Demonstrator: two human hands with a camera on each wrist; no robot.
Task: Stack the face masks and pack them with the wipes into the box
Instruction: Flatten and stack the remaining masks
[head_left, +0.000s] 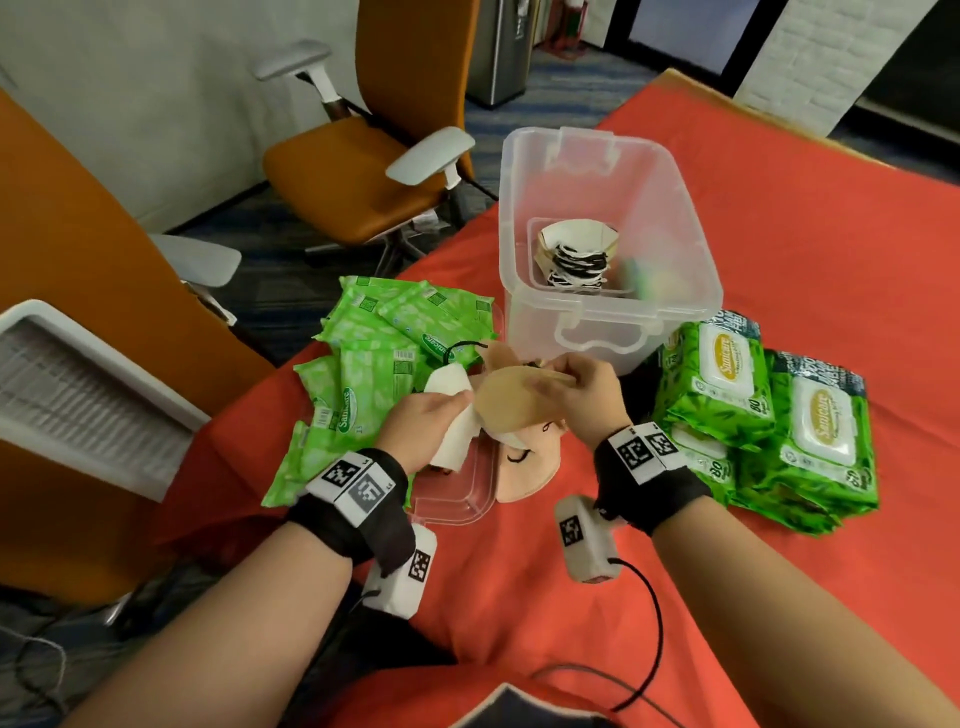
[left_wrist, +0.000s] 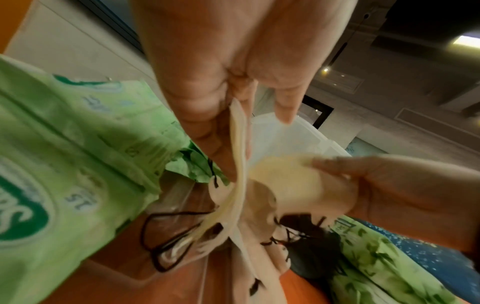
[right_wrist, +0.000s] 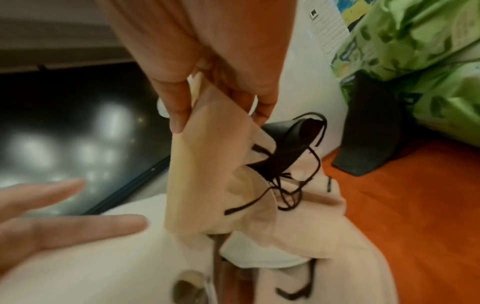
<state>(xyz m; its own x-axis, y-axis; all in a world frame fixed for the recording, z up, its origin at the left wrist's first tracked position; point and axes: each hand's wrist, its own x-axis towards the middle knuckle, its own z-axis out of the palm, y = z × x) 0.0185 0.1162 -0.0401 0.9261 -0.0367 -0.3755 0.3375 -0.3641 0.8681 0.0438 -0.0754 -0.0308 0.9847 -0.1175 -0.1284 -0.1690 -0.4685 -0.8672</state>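
My left hand (head_left: 441, 413) holds a white face mask (head_left: 451, 415) between thumb and fingers; the left wrist view shows the white mask's edge (left_wrist: 237, 144) running between them. My right hand (head_left: 571, 382) pinches the upper edge of a tan face mask (head_left: 511, 408), and its thumb and fingers (right_wrist: 179, 121) clamp the tan mask (right_wrist: 205, 164). Both masks hang just above a loose heap of pink masks (head_left: 527, 465) with black ear loops. Behind them the clear plastic box (head_left: 613, 312) holds a stack of masks (head_left: 576, 254).
Small green wipes packs (head_left: 379, 364) lie piled to the left, partly over the table edge. Large green wipes packs (head_left: 763, 415) are stacked at the right. A clear lid (head_left: 457, 499) lies under the mask heap on the red tablecloth (head_left: 805, 234). Orange chairs (head_left: 358, 176) stand to the left.
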